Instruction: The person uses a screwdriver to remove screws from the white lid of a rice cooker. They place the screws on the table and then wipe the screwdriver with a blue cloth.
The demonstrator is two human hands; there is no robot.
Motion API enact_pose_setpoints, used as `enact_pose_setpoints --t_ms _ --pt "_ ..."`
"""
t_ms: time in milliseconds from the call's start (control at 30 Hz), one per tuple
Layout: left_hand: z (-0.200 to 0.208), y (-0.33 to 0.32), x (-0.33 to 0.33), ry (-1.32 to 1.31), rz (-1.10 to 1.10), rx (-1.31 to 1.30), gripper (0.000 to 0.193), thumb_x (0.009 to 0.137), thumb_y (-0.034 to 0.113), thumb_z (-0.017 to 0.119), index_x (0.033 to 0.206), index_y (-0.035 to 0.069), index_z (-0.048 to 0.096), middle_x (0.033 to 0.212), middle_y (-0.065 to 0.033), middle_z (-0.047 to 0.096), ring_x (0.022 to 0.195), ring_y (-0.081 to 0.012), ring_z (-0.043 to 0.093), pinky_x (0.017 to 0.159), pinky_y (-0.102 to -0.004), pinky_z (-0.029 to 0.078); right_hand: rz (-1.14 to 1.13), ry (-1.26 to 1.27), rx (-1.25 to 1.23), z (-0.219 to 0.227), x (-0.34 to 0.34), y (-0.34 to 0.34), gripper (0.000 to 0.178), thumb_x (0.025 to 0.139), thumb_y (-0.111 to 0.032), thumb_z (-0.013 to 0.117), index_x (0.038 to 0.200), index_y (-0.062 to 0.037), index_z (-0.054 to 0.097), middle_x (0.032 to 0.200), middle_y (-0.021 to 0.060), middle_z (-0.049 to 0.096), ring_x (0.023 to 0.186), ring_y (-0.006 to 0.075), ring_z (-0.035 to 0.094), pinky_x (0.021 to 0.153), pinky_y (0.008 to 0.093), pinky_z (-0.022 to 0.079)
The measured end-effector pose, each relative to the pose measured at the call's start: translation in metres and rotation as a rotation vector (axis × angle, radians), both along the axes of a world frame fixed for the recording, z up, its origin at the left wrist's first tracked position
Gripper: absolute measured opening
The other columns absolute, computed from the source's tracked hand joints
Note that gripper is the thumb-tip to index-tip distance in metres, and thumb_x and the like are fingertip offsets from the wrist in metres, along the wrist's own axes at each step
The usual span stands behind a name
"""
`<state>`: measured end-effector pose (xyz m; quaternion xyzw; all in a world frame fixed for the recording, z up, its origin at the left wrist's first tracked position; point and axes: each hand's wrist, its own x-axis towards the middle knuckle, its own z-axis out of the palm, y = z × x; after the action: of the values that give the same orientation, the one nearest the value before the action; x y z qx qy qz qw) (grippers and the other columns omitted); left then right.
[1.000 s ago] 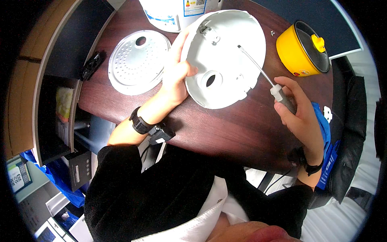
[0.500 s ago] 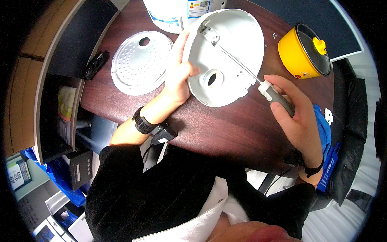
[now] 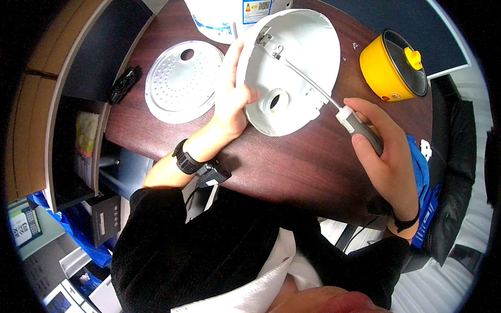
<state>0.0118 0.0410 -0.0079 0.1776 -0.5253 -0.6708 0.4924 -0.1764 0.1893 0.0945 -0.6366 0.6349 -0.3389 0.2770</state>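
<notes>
My left hand (image 3: pixel 233 104) grips the left rim of a white round plastic lid shell (image 3: pixel 308 57), thumb over its edge, holding it tilted with the hollow inside toward me. In my right hand (image 3: pixel 381 141) is a screwdriver (image 3: pixel 360 128) with a grey and white handle, fingers closed round it. Its long shaft crosses the shell, and the tip meets a small metal bracket (image 3: pixel 272 48) at the upper left inside. A round hole with a raised collar (image 3: pixel 275 102) sits lower in the shell. On the table to the left lies a perforated metal disc (image 3: pixel 180 86) with one larger hole.
A white appliance body (image 3: pixel 214 18) with a label stands behind the shell. At the right is a yellow pot (image 3: pixel 383 65) with a dark lid. Small screws (image 3: pixel 355 46) lie between shell and pot. A black object (image 3: pixel 124 85) rests at the table's left edge, beside shelving.
The shell has shifted very slightly up and left. The screwdriver stays at the bracket, its handle a touch lower.
</notes>
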Motion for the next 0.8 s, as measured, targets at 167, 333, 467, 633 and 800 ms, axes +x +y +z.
enact_pose_setpoints --t_ms 167,333,467,633,800 --pt "0.0002 0.0002 0.0005 -0.015 0.006 -0.007 0.084 0.053 0.015 0.048 0.135 -0.002 0.038 0.12 -0.0137 0.052 0.11 -0.0222 0.051 0.098 -0.0318 0.04 0.02 0.071 -0.014 -0.0017 -0.0034 0.003 0.036 0.086 -0.005 0.05 0.122 -0.0017 0.054 0.102 0.0114 0.061 0.084 0.0138 0.057 0.076 0.0235 0.044" --pt "0.0 0.0033 0.0001 -0.013 0.007 0.045 0.085 0.052 0.015 0.048 0.135 -0.002 0.038 0.121 -0.0136 0.051 0.113 -0.0223 0.049 0.1 -0.0321 0.038 0.019 0.079 -0.018 0.0007 -0.0029 0.0024 0.035 0.085 -0.004 0.051 0.12 -0.0018 0.055 0.1 0.0111 0.061 0.082 0.0136 0.057 0.075 0.0238 0.044" --pt "0.0002 0.0053 0.0008 -0.039 0.009 0.075 0.085 0.053 0.015 0.048 0.135 -0.002 0.037 0.122 -0.0136 0.05 0.114 -0.0226 0.048 0.1 -0.0328 0.038 0.025 0.055 -0.082 -0.0003 -0.0012 0.0012 0.035 0.081 0.001 0.053 0.116 0.0014 0.053 0.094 0.0166 0.059 0.081 0.0262 0.06 0.074 0.031 0.047" --pt "0.0032 0.0068 0.0004 -0.029 0.001 0.048 0.084 0.053 0.016 0.048 0.135 -0.002 0.037 0.122 -0.014 0.05 0.113 -0.023 0.048 0.1 -0.0335 0.038 0.037 0.065 -0.075 0.0035 0.0024 -0.0003 0.035 0.08 0.002 0.053 0.115 0.001 0.053 0.088 0.0158 0.056 0.075 0.0273 0.057 0.071 0.032 0.046" --pt "0.0034 0.006 0.0006 -0.03 -0.004 0.04 0.084 0.054 0.016 0.048 0.135 -0.002 0.037 0.121 -0.0143 0.05 0.113 -0.0227 0.049 0.1 -0.0335 0.039 0.033 0.103 -0.134 0.0002 0.0016 0.001 0.035 0.08 0.002 0.054 0.115 0.0006 0.053 0.086 0.0162 0.055 0.074 0.028 0.057 0.069 0.0331 0.046"
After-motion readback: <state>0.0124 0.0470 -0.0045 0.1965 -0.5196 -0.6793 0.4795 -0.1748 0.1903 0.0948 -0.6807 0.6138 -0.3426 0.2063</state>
